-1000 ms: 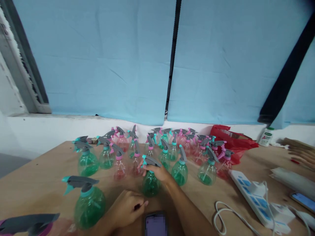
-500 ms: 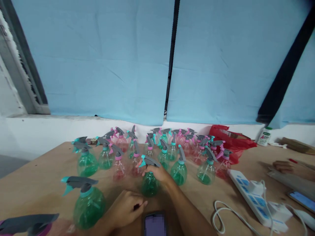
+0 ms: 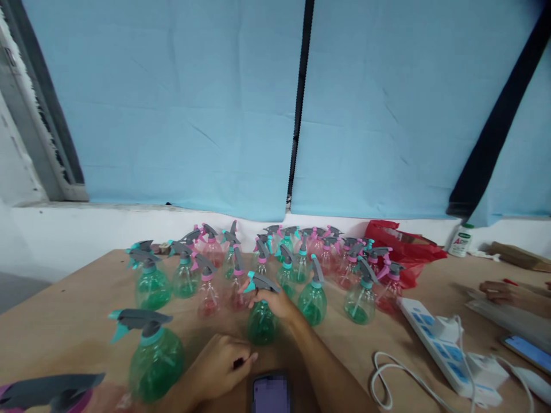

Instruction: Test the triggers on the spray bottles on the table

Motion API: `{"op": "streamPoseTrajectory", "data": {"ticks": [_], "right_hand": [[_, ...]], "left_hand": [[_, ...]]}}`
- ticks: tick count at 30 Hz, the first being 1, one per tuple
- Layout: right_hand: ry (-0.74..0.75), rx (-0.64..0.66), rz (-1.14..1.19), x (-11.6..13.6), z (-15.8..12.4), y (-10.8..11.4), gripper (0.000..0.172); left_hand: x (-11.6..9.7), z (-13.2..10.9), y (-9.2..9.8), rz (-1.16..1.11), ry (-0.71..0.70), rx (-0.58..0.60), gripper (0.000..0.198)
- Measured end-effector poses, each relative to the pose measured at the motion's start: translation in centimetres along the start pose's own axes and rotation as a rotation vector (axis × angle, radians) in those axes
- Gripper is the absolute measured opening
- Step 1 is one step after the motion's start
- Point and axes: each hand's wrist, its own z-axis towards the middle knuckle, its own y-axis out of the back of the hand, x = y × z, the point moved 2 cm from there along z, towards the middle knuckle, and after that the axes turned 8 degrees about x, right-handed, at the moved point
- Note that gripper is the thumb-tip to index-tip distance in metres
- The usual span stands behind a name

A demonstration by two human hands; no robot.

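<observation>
My right hand (image 3: 275,301) is wrapped round the neck of a green spray bottle (image 3: 262,327), which stands upright on the table (image 3: 86,310). The bottle's grey and turquoise spray head (image 3: 262,281) points left above my fingers. Just left of it, low over the table or resting on it, my left hand (image 3: 224,361) is curled closed. A dark patch shows between its thumb and fingers; I cannot tell whether that is an object or shadow. Another green spray bottle (image 3: 156,361) stands left of my left hand. A phone (image 3: 271,394) lies below both hands.
Several green and pink spray bottles (image 3: 313,298) stand behind my hands. At right are a white power strip (image 3: 447,355) with cables, a red plastic bag (image 3: 400,249), a white bottle (image 3: 461,241), another phone (image 3: 529,350) and another person's hand (image 3: 499,291).
My hands and the bottles stay almost where they were. The other person's hand at the right has shifted slightly.
</observation>
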Motion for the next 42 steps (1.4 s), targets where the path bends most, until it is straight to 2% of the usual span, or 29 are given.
{"op": "streamPoseTrajectory", "data": {"ticks": [7, 12, 14, 17, 21, 25, 29, 31, 33, 36, 39, 42], "right_hand": [[-0.036, -0.026, 0.02, -0.7, 0.0, 0.0, 0.032], [0.06, -0.053, -0.024, -1.4, -0.5, 0.0, 0.03], [0.106, -0.162, -0.068, -2.2, -0.9, 0.3, 0.03], [0.172, -0.391, -0.17, -3.3, -1.7, 0.7, 0.028], [0.197, -0.497, -0.287, -3.6, -2.0, 0.6, 0.037], [0.258, -0.526, -0.384, -1.1, -2.1, 0.7, 0.04], [0.484, -0.573, -0.531, 3.9, -2.0, 0.0, 0.035], [0.52, -0.633, -0.563, 6.1, -1.3, -1.1, 0.033], [0.491, -0.606, -0.587, 7.6, -0.1, -2.9, 0.035], [0.453, -0.475, -0.588, 8.2, 2.2, -6.1, 0.039], [0.406, -0.336, -0.578, 7.1, 4.4, -8.9, 0.038], [0.341, -0.225, -0.624, 5.1, 6.0, -10.9, 0.037]], "left_hand": [[-0.2, 0.1, 0.2, -0.018, 0.0, 0.014, 0.041], [-0.2, 0.2, 0.2, -0.03, -0.012, 0.004, 0.04], [-0.3, 0.2, 0.2, -0.032, -0.011, 0.01, 0.04], [-0.4, 0.2, 0.2, -0.036, 0.004, 0.024, 0.041], [-0.6, 0.2, 0.3, -0.035, 0.026, 0.025, 0.041], [-0.7, 0.2, 0.4, -0.02, 0.045, 0.041, 0.041], [-0.7, 0.1, 0.3, -0.014, 0.053, 0.059, 0.041], [-0.6, 0.0, 0.2, -0.012, 0.047, 0.049, 0.039], [-0.5, 0.0, 0.0, -0.004, 0.038, 0.044, 0.038], [-0.2, -0.1, -0.4, 0.016, 0.067, 0.073, 0.037], [-0.1, -0.2, -0.6, 0.009, 0.112, 0.084, 0.033], [-0.2, -0.2, -0.5, -0.068, 0.093, 0.06, 0.015]]}}
